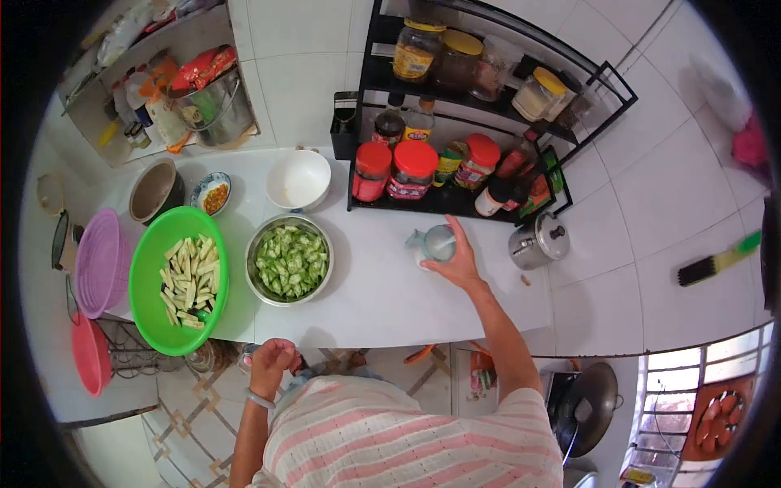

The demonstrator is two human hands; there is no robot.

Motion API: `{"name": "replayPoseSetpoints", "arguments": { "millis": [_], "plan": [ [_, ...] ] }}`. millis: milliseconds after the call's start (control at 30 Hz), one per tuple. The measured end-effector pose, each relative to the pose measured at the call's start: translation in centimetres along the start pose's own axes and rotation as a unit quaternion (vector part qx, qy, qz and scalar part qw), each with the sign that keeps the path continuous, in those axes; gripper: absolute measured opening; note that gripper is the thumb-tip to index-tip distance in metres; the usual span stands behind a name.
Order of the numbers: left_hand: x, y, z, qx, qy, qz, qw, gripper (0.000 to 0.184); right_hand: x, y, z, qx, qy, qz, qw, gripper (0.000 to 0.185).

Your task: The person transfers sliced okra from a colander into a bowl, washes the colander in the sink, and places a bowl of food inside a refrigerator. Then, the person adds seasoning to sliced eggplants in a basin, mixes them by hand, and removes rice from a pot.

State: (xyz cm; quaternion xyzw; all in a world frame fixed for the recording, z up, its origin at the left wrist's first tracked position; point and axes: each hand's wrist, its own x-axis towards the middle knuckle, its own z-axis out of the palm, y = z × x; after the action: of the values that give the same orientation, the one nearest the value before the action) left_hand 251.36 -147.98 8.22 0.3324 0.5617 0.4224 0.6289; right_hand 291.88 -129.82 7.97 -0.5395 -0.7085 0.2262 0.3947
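Head view: the right hand [462,263] has its fingers wrapped round a small translucent jar [440,241] at the counter [378,293], left of the metal canister [530,249]. The left hand [276,356], fingers curled together, is just off the front edge, near the steel bowl [290,302] of sliced green vegetable [291,262].

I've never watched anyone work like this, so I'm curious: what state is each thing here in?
Right hand: wrapped around pale container
Pale container: gripped; whether lifted, unclear
Left hand: curled, nothing visible in it
Green basin: holding pale cut strips
Steel bowl: holding chopped green pieces
Patterned dish: holding chopped orange bits
White bowl: upright, uncovered
Steel canister: lid on
Red-topped jars: closed
Wok: uncovered, utensil inside
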Motion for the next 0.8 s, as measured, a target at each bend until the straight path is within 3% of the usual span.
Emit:
{"name": "replayPoseSetpoints", "arguments": {
  "millis": [167,267,367,467,567,667,800],
  "plan": [
    [-0.3,0.9,1.0,0.005,-0.003,-0.003,1.000,0.012,0.6,0.3,0.8,-0.019,0.059,0.002,0.998,0.092],
    [-0.9,0.6,0.6,-0.018,0.002,-0.001,1.000,0.012,1.3,0.2,0.0,0.065,0.050,0.133,0.988,0.090],
    [-1.2,0.3,-0.4,-0.027,0.015,0.003,1.000,0.012,2.6,0.4,-1.2,0.036,0.168,0.084,0.982,0.089],
    [-2.5,0.3,-1.3,-0.024,0.038,-0.001,0.999,0.012,5.4,0.4,-2.5,0.043,0.216,0.067,0.973,0.087],
    [-3.5,0.2,-1.9,-0.020,0.058,0.007,0.998,0.012,8.6,0.5,-3.1,0.019,0.209,-0.013,0.978,0.085],
    [-4.7,0.4,-2.5,-0.032,0.076,0.017,0.996,0.012,10.0,4.8,-2.6,-0.021,0.185,0.018,0.982,0.083],
    [-6.8,0.0,-3.7,-0.040,0.111,0.029,0.993,0.011,9.6,6.7,-1.9,0.014,0.135,-0.014,0.991,0.077]
  ]
}}
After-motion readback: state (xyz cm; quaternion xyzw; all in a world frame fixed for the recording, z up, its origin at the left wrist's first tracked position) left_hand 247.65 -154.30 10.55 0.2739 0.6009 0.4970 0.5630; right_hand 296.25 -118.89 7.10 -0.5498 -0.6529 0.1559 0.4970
